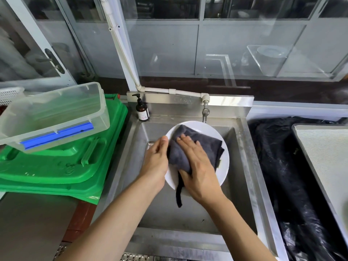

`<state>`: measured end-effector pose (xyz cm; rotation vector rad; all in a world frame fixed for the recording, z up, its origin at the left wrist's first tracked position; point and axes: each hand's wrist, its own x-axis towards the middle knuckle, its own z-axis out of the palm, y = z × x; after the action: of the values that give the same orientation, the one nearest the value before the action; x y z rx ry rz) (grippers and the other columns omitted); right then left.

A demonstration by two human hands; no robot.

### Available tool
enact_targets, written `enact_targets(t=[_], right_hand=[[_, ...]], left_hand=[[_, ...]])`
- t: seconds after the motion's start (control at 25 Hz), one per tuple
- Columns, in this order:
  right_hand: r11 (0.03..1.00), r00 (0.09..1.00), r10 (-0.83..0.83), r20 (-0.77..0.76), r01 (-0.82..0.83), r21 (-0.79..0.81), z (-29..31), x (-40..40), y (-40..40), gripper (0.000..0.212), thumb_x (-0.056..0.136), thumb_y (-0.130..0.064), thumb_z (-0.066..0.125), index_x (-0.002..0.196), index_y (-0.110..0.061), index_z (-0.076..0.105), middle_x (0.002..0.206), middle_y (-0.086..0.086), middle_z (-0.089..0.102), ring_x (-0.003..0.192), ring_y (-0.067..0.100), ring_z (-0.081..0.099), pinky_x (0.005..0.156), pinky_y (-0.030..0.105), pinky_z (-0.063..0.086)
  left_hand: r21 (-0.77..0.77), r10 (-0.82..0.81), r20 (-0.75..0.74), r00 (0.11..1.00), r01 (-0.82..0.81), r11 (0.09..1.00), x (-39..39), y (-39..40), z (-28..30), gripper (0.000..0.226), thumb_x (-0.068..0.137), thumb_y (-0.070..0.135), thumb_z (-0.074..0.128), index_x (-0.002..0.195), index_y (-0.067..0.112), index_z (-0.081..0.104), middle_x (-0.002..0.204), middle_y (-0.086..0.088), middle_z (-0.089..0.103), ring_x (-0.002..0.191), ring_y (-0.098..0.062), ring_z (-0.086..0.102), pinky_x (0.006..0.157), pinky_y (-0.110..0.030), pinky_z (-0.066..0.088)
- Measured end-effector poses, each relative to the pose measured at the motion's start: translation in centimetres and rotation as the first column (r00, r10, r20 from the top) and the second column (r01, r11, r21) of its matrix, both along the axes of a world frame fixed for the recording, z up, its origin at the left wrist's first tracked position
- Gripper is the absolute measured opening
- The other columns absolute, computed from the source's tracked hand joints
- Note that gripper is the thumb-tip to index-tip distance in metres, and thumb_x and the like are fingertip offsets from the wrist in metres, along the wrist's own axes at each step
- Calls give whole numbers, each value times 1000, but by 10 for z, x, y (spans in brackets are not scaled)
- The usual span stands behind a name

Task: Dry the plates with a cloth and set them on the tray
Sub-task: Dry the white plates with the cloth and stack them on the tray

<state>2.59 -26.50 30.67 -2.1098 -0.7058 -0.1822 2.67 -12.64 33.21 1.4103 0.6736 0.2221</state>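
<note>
Currently, the drying step is being carried out. A white plate (pixel 211 132) is being held over the steel sink (pixel 243 147), tilted toward the camera. The left hand (pixel 156 159) is gripping the plate's left rim, with the thumb laid along the edge and the fingers hidden behind. The right hand (pixel 195 166) is being pressed flat on a dark grey cloth (pixel 203 146), fingers nearly straight, while the thumb is pinching the cloth's lower fold against the palm. The cloth is spread over the plate's middle and left part; a narrow strip of it is hanging below the right hand, past the plate's lower rim.

The upper and right margins of the plate are lying uncovered beyond the right hand, so the wiping is judged to be unfinished. Whether the back has been dried cannot be told. For the next move, the cloth is likely to need sweeping toward the right rim, after which the plate is to be turned and carried to the tray (pixel 327 159), which is lying well to the right of the right hand, on black sheeting (pixel 282 176).

Beyond the left hand, a brown pump bottle (pixel 142 110) is standing on the sink's corner. Its white label is carrying a red mark; the lettering is too small to be read. No other writing is being shown.
</note>
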Motion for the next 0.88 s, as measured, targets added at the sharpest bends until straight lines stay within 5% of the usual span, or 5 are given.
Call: enact_targets(t=[0.28, 0.4, 0.48, 0.64, 0.88], right_hand=[[974, 974, 224, -39, -225, -17, -11, -36, -4, 51, 96, -19, 60, 147, -15, 54, 154, -5, 50, 146, 5, 39, 126, 35, 21], [972, 976, 216, -8, -216, -93, -21, -41, -19, 48, 96, -17, 63, 143, -15, 58, 151, -5, 54, 144, 5, 42, 125, 37, 25], [977, 986, 168, -8, -168, -132, -29, -42, -37, 48, 94, -18, 60, 142, -15, 59, 149, -5, 55, 143, 5, 44, 125, 36, 26], [989, 999, 3, -47, -9, -145, -47, -43, -77, 48, 91, -17, 58, 139, -15, 62, 147, -5, 56, 140, 7, 46, 124, 32, 26], [925, 911, -372, -178, 348, -153, -76, -35, -140, 53, 89, -10, 62, 143, -13, 58, 148, 2, 55, 133, 18, 51, 113, 22, 36]], left_hand=[[-102, 87, -83, 993, -96, 990, 3, 17, -2, 18, 100, 40, 56, 87, 30, 63, 91, 7, 68, 77, -6, 69, 64, -19, 54], [-114, 94, -104, 990, -106, 988, 3, 14, -6, 12, 102, 38, 54, 101, 29, 61, 112, -5, 68, 106, -22, 67, 92, -36, 55], [-112, 89, -117, 989, -102, 988, 5, 11, -10, 11, 101, 40, 54, 103, 32, 60, 114, -6, 68, 109, -29, 65, 95, -46, 54], [-34, 83, -146, 986, -89, 995, 12, 6, -21, 11, 98, 48, 57, 100, 37, 60, 89, 6, 68, 88, -22, 67, 75, -34, 55], [17, 16, -221, 975, -13, 1000, 10, -18, -45, 32, 94, 57, 55, 116, 37, 65, 110, 1, 71, 98, -24, 67, 82, -36, 55]])
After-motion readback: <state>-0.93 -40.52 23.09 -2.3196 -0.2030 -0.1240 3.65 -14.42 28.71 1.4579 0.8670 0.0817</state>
